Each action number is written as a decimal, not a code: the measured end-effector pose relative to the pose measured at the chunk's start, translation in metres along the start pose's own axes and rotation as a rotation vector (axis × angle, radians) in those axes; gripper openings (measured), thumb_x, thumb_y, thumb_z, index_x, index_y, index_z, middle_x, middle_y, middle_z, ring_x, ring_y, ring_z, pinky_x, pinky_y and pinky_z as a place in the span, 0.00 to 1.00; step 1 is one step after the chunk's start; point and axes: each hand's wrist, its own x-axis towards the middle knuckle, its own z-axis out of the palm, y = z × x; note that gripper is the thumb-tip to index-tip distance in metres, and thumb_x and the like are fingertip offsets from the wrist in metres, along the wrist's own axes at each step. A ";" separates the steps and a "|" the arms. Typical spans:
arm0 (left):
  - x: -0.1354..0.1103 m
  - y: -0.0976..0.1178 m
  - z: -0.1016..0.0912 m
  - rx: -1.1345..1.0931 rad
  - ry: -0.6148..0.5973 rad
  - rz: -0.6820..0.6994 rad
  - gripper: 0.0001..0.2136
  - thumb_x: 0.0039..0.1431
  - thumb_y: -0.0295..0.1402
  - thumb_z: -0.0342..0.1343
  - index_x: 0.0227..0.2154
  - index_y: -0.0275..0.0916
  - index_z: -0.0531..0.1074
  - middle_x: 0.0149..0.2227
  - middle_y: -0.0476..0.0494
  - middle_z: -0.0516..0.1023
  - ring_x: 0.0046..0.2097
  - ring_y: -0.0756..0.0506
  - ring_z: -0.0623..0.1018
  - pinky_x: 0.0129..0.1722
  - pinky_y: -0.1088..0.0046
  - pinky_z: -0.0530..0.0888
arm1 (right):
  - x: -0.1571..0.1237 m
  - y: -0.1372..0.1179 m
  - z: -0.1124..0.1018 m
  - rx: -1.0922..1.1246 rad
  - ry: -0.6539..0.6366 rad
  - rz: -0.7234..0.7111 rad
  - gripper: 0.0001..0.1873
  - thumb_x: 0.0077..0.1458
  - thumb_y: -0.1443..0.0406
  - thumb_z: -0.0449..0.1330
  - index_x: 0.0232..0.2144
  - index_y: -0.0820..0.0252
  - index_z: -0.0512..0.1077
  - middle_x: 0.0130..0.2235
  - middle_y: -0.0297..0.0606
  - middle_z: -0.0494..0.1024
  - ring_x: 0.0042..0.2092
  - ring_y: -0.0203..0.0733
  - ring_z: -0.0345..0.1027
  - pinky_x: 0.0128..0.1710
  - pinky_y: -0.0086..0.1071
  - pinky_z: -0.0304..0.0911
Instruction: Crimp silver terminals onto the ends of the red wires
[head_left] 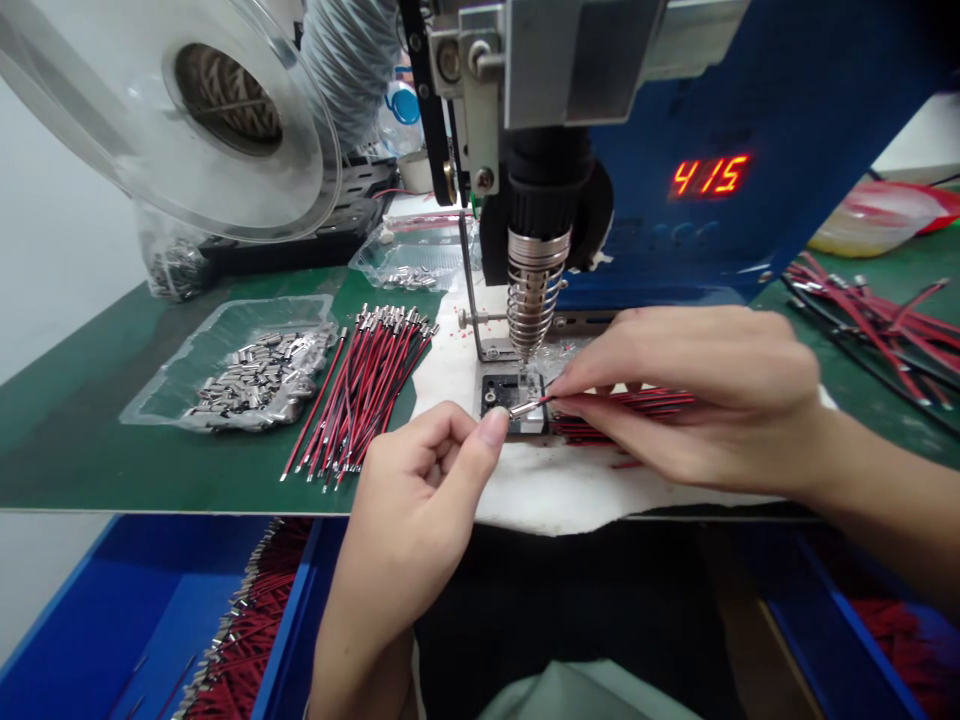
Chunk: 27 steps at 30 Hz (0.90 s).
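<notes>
My left hand (420,500) is closed, with thumb and index finger pinching a small silver metal part (522,409) at its left end. In my right hand (697,390), thumb and fingertips grip a thin red-and-black wire (549,398) that meets the part's right end. Both are held over a small black fixture (495,390), just below the soldering iron (536,290) with its coiled spring. Beneath my right hand, several red and black wires (637,402) lie on white paper (540,490).
Left of the fixture lies a bundle of red-black wires with metal ends (360,390), beside a clear tray (150,395) of small metal parts. A blue machine (675,250) displays "415". Loose wires (892,320) lie at right. A blue bin (150,600) sits below the table.
</notes>
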 end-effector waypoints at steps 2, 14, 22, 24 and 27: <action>0.000 0.001 0.000 0.006 0.004 0.002 0.17 0.66 0.36 0.59 0.21 0.40 0.67 0.19 0.55 0.59 0.21 0.53 0.58 0.19 0.76 0.52 | 0.000 0.000 -0.001 -0.009 -0.008 0.002 0.09 0.69 0.72 0.67 0.39 0.51 0.81 0.37 0.32 0.89 0.37 0.39 0.84 0.40 0.33 0.79; -0.001 0.001 0.001 0.028 0.027 -0.004 0.17 0.65 0.36 0.59 0.21 0.40 0.68 0.19 0.55 0.60 0.22 0.53 0.59 0.20 0.78 0.55 | 0.000 0.000 0.001 -0.013 0.011 -0.008 0.07 0.69 0.72 0.68 0.39 0.54 0.80 0.37 0.33 0.89 0.37 0.38 0.83 0.41 0.32 0.78; -0.003 -0.001 0.000 0.036 0.049 -0.003 0.17 0.66 0.36 0.60 0.21 0.40 0.68 0.19 0.55 0.60 0.22 0.53 0.59 0.20 0.78 0.56 | 0.000 -0.002 -0.002 -0.001 -0.038 0.027 0.09 0.70 0.72 0.65 0.39 0.53 0.80 0.36 0.33 0.88 0.36 0.39 0.83 0.40 0.33 0.77; -0.003 -0.001 0.000 0.036 0.045 -0.006 0.17 0.66 0.36 0.61 0.21 0.40 0.68 0.19 0.55 0.61 0.22 0.53 0.60 0.21 0.78 0.56 | 0.000 -0.002 -0.002 0.003 -0.039 0.030 0.09 0.71 0.72 0.65 0.39 0.53 0.81 0.36 0.32 0.88 0.36 0.39 0.83 0.40 0.33 0.77; -0.003 -0.001 0.001 0.035 0.033 -0.014 0.17 0.66 0.36 0.61 0.21 0.40 0.68 0.20 0.55 0.61 0.23 0.53 0.60 0.21 0.78 0.56 | 0.000 -0.002 -0.001 0.008 -0.031 0.035 0.08 0.70 0.71 0.66 0.39 0.53 0.81 0.36 0.32 0.88 0.36 0.39 0.83 0.40 0.33 0.77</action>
